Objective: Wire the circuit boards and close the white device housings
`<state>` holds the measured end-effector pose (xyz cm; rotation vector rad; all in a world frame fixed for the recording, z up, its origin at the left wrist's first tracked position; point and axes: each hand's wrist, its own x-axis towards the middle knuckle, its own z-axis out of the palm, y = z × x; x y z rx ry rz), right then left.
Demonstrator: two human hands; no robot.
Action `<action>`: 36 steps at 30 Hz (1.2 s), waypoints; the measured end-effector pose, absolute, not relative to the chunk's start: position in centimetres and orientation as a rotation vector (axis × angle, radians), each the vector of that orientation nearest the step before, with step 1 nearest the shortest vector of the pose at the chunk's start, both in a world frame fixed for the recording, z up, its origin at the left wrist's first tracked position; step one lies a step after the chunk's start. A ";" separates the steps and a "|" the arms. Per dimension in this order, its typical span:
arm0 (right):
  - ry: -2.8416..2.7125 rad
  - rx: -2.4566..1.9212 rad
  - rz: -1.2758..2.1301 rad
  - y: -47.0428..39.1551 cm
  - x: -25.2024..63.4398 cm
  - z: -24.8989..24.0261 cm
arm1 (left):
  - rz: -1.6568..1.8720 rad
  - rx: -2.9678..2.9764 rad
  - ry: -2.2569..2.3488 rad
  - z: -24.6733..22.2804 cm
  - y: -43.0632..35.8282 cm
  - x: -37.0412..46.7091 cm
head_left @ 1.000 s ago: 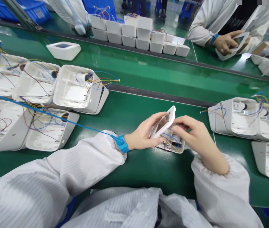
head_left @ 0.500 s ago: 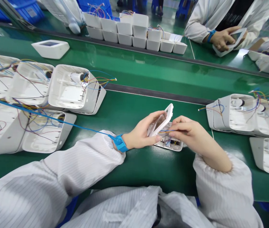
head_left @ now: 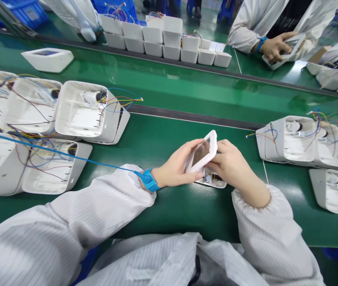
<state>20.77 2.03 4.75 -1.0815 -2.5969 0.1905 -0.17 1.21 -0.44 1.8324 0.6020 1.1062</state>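
Note:
My left hand (head_left: 176,166), with a blue strap at its wrist, grips a white framed panel (head_left: 204,153) with a dark window, tilted up on edge. Beneath the panel, an open white housing (head_left: 216,183) with small parts inside rests on the green table. My right hand (head_left: 230,161) is closed behind the panel's right edge, over the housing. Its fingertips are partly hidden by the panel, and what they pinch cannot be made out.
White shells with loose wires (head_left: 82,111) crowd the left side. More shells (head_left: 300,139) stand at the right, one (head_left: 333,190) nearer. A white unit (head_left: 48,59) lies on the green belt (head_left: 169,89). Across it, a person's hand (head_left: 276,47) holds a panel.
My right hand has moved in closer behind the panel, and the wires it held are now hidden. The panel has turned so its window shows more. The white unit on the belt appears further left.

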 end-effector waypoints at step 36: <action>-1.394 -1.380 1.280 3.4 20.3 3.4 | 0.700 2.524 0.628 0.4 2.2 -0.7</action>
